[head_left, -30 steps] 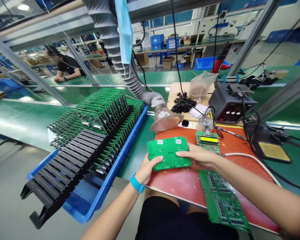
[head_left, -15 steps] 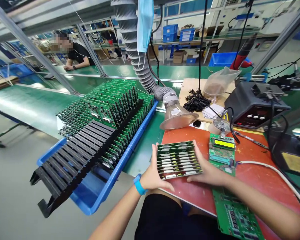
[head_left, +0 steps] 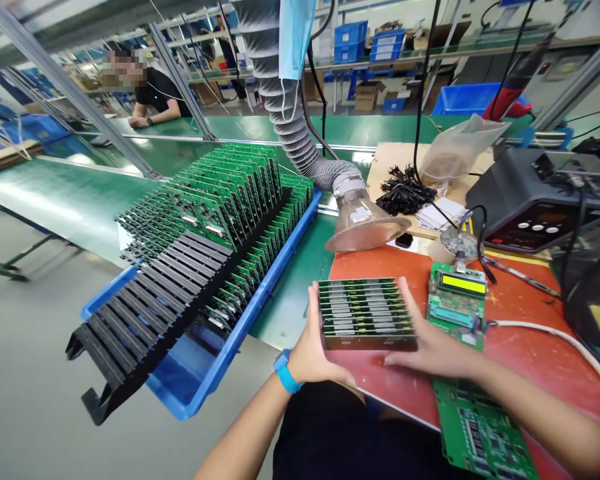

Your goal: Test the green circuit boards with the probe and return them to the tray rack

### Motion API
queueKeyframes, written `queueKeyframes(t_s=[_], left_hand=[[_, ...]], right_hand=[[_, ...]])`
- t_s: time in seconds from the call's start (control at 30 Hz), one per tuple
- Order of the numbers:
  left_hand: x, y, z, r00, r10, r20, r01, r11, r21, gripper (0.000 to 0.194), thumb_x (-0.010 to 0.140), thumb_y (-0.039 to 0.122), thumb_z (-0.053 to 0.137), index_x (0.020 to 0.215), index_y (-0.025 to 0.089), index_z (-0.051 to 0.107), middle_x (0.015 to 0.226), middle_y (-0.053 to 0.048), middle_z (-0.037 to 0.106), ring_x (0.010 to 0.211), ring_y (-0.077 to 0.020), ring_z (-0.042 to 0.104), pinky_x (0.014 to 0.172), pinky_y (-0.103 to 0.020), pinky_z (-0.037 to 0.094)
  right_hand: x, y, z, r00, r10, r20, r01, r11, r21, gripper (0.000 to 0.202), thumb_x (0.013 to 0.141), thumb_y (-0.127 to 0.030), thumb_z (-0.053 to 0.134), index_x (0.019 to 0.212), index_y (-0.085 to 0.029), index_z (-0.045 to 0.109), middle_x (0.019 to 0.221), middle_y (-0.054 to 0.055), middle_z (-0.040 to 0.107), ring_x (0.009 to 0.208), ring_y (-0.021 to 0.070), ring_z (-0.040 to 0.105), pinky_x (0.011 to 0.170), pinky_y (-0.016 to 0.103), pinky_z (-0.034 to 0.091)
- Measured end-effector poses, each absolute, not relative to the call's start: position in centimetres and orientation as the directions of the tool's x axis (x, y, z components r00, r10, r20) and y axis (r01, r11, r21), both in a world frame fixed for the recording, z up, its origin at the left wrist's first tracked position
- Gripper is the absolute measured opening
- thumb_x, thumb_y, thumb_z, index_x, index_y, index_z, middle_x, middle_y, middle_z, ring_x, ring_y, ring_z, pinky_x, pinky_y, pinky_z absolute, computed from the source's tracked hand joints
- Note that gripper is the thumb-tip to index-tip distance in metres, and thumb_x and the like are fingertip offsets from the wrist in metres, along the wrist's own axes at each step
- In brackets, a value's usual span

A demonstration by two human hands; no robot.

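Between my two hands is a stack of circuit boards, its layered edges facing me above the red mat. My left hand grips the stack's left side, thumb along the lower front. On the opposite side my right hand presses against the right edges, thumb under the near corner. To the right of the stack lies a green board with a lit yellow-green display. Another, larger green circuit board lies partly under my right forearm.
A blue bin at left carries a black slotted rack holding many upright green boards. A fume extraction hood hangs just beyond the stack. Black soldering station, black cable pieces and a plastic bag stand at back right. A person sits across.
The stack has tilted in my hands, so its lower front face shows differently and its layers look closer together. The whole view has shifted slightly. Both hands keep their hold.
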State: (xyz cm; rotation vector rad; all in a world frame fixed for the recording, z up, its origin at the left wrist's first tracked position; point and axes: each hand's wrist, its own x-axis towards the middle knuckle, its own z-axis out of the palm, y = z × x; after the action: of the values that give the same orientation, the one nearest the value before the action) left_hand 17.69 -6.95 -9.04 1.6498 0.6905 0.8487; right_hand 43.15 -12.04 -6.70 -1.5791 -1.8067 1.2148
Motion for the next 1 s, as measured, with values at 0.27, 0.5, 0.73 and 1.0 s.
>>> queueKeyframes(t_s=[0.27, 0.5, 0.73, 1.0], left_hand=[[19.4, -7.3, -6.6, 0.301, 0.951, -0.075, -0.055, 0.096, 0.994, 0.066, 0.096, 0.042, 0.035, 0.152, 0.027, 0.004, 0.161, -0.001, 0.01, 0.148, -0.0171, 0.006, 0.121, -0.035, 0.009], [19.5, -6.1, -5.4, 0.354, 0.925, -0.137, 0.103, 0.108, 0.989, 0.073, 0.093, 0.045, 0.045, 0.152, 0.024, 0.006, 0.161, -0.002, 0.004, 0.148, -0.0179, 0.003, 0.121, -0.035, 0.008], [20.6, -3.7, -4.7, 0.318, 0.933, -0.17, -0.062, 0.2, 0.978, 0.065, 0.089, 0.046, 0.054, 0.145, 0.026, 0.027, 0.145, -0.008, 0.042, 0.133, -0.0232, 0.042, 0.112, -0.04, 0.033], [19.1, -5.5, -8.5, 0.347, 0.937, 0.038, -0.246, 0.052, 0.968, 0.062, 0.09, 0.039, 0.045, 0.147, 0.026, 0.026, 0.16, 0.002, 0.016, 0.148, -0.018, 0.007, 0.12, -0.032, 0.014]], right_hand=[[43.2, -12.8, -5.9, -0.26, 0.945, -0.199, 0.608, 0.0, -0.794, 0.143, 0.062, -0.05, 0.08, 0.14, -0.022, -0.037, 0.157, 0.014, -0.02, 0.144, 0.0319, -0.001, 0.115, 0.052, 0.013], [43.3, -12.8, -6.2, -0.267, 0.945, -0.189, 0.557, -0.008, -0.83, 0.139, 0.066, -0.051, 0.077, 0.139, -0.024, -0.039, 0.157, 0.014, -0.02, 0.144, 0.0314, 0.0, 0.115, 0.053, 0.014], [43.8, -12.8, -6.9, -0.289, 0.949, -0.125, 0.591, 0.074, -0.804, 0.142, 0.064, -0.058, 0.076, 0.14, -0.023, -0.037, 0.159, 0.016, -0.015, 0.145, 0.0317, -0.002, 0.115, 0.054, 0.012], [44.0, -12.2, -6.7, -0.331, 0.931, -0.157, 0.575, 0.067, -0.815, 0.145, 0.061, -0.062, 0.076, 0.14, -0.02, -0.038, 0.155, 0.015, -0.024, 0.143, 0.0319, -0.006, 0.116, 0.051, 0.011]])
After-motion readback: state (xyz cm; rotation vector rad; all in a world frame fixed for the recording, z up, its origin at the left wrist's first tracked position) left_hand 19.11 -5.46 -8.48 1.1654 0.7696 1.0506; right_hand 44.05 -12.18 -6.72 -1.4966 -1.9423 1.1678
